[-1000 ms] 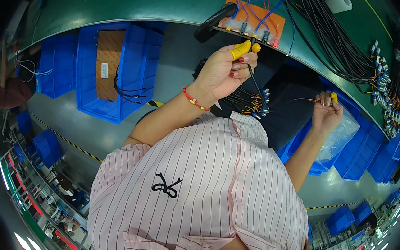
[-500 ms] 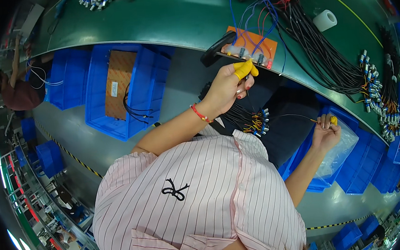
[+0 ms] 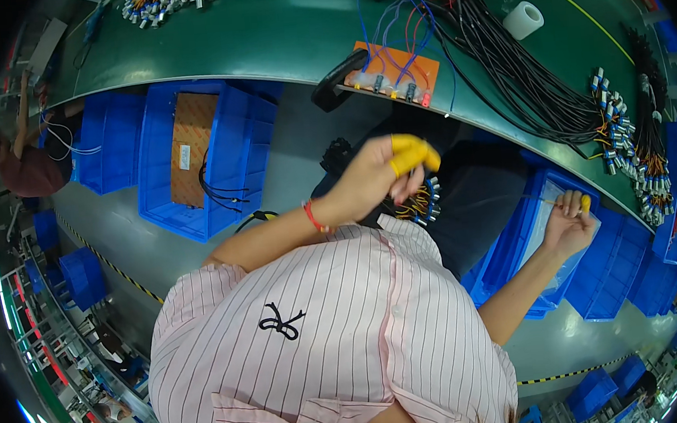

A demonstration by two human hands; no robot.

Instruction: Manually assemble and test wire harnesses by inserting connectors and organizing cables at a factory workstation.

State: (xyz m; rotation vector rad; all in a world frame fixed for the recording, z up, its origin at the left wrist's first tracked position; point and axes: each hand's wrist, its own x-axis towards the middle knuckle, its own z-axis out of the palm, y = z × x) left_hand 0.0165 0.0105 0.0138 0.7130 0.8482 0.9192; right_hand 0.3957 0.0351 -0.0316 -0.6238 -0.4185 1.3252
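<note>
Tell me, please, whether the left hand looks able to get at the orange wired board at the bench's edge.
Probably yes: the left hand is just below the orange wired board in view, with nothing visible blocking the gap to its connectors.

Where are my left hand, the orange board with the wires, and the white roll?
Left hand (image 3: 373, 178): head view, on the back of the hand.
Orange board (image 3: 399, 64): head view, on its orange face.
White roll (image 3: 519, 23): head view, on its curved side.
</note>
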